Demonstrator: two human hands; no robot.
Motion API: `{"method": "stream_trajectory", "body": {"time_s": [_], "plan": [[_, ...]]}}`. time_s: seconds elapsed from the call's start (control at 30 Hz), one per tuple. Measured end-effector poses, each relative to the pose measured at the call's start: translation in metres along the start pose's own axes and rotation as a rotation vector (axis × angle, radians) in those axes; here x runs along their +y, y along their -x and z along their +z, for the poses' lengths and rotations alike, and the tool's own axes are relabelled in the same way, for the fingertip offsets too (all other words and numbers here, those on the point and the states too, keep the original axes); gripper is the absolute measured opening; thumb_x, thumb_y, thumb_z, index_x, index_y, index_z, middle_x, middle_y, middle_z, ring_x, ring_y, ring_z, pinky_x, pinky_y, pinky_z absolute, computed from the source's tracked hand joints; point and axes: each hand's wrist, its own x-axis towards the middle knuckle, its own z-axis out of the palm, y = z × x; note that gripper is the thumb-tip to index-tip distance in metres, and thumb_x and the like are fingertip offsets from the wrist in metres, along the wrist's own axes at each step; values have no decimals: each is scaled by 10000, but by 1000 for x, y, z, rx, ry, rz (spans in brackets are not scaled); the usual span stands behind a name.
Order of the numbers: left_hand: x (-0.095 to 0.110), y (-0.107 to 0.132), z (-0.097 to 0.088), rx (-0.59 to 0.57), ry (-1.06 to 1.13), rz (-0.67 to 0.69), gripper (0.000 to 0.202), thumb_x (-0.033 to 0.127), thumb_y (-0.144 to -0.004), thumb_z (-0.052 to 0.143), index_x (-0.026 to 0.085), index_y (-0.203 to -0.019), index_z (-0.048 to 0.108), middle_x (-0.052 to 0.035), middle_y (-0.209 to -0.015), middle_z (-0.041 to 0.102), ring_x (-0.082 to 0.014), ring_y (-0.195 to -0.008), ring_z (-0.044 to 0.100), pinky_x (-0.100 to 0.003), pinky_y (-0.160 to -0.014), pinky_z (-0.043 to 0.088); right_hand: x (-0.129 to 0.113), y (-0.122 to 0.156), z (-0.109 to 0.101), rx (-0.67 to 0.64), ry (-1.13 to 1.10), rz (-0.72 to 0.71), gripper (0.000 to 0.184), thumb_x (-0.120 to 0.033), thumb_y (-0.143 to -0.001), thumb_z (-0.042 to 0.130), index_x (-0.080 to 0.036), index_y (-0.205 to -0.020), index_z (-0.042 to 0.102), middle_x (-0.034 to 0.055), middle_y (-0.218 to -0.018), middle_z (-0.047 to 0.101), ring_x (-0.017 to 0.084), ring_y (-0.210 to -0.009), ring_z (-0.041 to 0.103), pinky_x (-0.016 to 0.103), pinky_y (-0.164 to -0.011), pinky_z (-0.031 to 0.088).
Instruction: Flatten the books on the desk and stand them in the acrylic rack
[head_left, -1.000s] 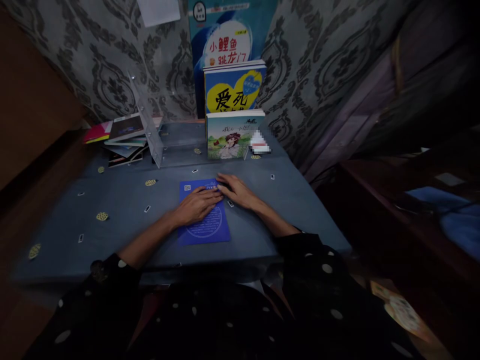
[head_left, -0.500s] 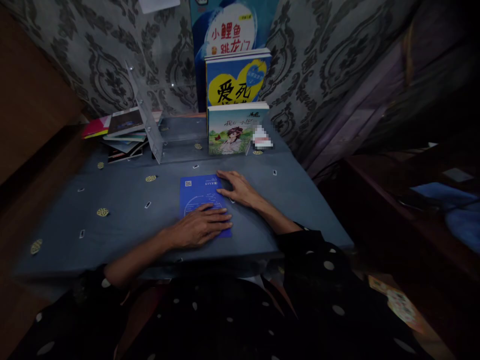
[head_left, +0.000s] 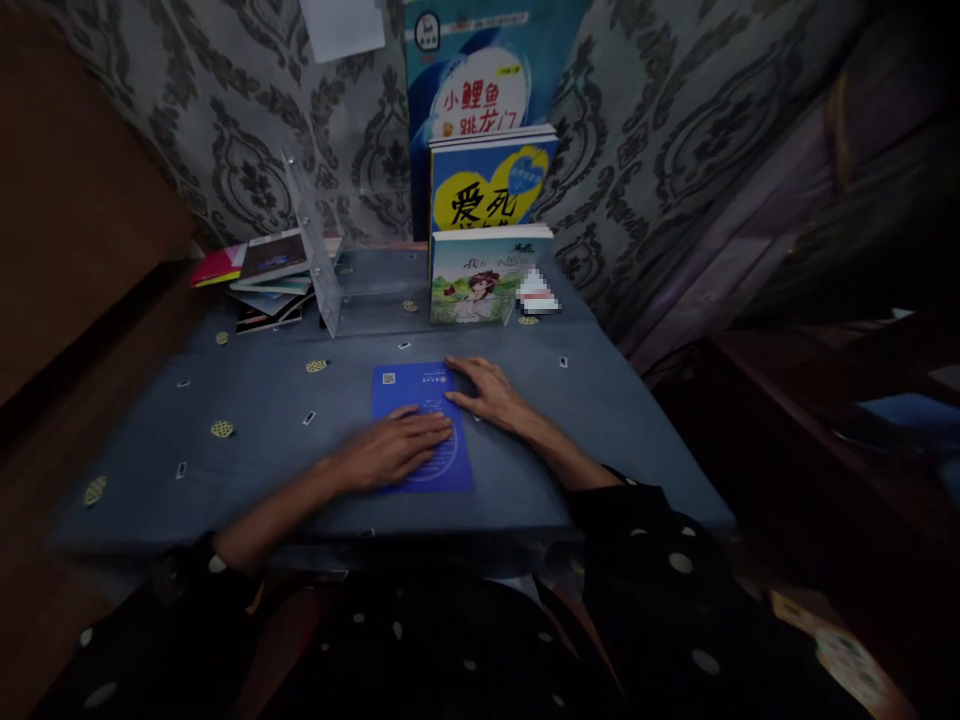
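A blue printed leaflet [head_left: 442, 475] lies flat on the table, with a QR code near its upper left corner and fine white print. Across its middle and left edge rests my left hand [head_left: 397, 447], palm down, fingers stretched to the right. My right hand [head_left: 491, 392] lies at the upper right edge, with thumb and forefinger apart and their tips touching the leaflet. Neither hand grips anything. My left hand hides part of the print.
Beyond the leaflet, several upright books [head_left: 491, 280] stand in a clear acrylic rack [head_left: 319, 260]. A loose pile of books [head_left: 270, 265] lies at the back left. The patterned tablecloth [head_left: 262, 460] covers the table, and a patterned curtain [head_left: 360, 130] hangs behind.
My left hand has slid slightly up and left across the leaflet, uncovering its lower right part. My right hand stays at the edge. The whole view has shifted a little.
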Motion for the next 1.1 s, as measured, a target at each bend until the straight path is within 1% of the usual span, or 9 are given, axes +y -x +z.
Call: {"method": "stream_trajectory", "body": {"time_s": [0.2,0.27,0.33,0.43,0.5,0.63,0.77,0.93,1.1], "plan": [[-65,13,-10,208,-165,-360,438,299,-1046,353,136,-1395,561,-147,-1463,566,-263,-1366,529,-508,-1155,391,-2,0,-2,-11,32,-25,602,-432,-924,602,-182,-1463,504,155,-1395,611,315,-1303,532,536,-1092,420],[-77,18,-12,247,-154,-387,431,290,-1037,353,146,-1371,585,-135,-1442,588,-258,-1341,553,-489,-1133,427,-4,1,-3,-27,71,-42,560,-416,-937,581,-185,-1444,528,147,-1412,606,316,-1323,520,538,-1095,418],[-84,23,-13,256,-114,-364,427,272,-1030,348,159,-1359,596,-116,-1432,601,-242,-1338,558,-465,-1132,436,-10,2,-4,-42,152,-57,495,-389,-963,536,-173,-1407,570,149,-1421,604,324,-1350,499,558,-1113,389],[-89,28,-14,268,-56,-335,440,227,-1016,337,191,-1386,573,-82,-1435,604,-221,-1350,547,-450,-1152,417,-23,0,-3,-52,285,-93,436,-329,-995,462,-151,-1365,610,164,-1418,606,339,-1376,471,602,-1153,303],[-91,29,-13,290,-29,-335,473,205,-1010,320,208,-1443,511,-69,-1429,611,-206,-1339,555,-445,-1158,409,-35,-8,1,-83,314,-133,426,-297,-997,449,-161,-1368,609,164,-1420,605,339,-1375,473,611,-1159,283],[-95,32,-10,315,13,-335,528,183,-1003,298,194,-1525,379,-82,-1412,623,-188,-1328,557,-444,-1167,390,-61,-32,20,-181,270,-225,432,-281,-1004,445,-185,-1404,577,150,-1458,572,314,-1368,480,560,-1122,366],[-95,33,-8,301,23,-343,510,178,-994,311,166,-1495,407,-104,-1440,596,-193,-1344,541,-456,-1183,362,-79,-47,38,-196,258,-247,430,-266,-1018,424,-154,-1406,570,165,-1436,574,308,-1329,506,527,-1093,422],[-93,31,-9,307,20,-352,480,179,-993,330,178,-1454,461,-102,-1393,631,-199,-1302,573,-449,-1169,375,-81,-38,47,-179,218,-320,404,-249,-1023,424,-190,-1381,602,145,-1417,580,293,-1349,496,507,-1124,419],[-90,29,-11,297,12,-372,443,213,-1006,348,174,-1422,494,-93,-1370,646,-205,-1272,592,-435,-1149,395,-84,-22,52,-178,119,-373,389,-271,-1025,435,-226,-1359,629,134,-1448,570,298,-1401,460,551,-1142,407]]}}
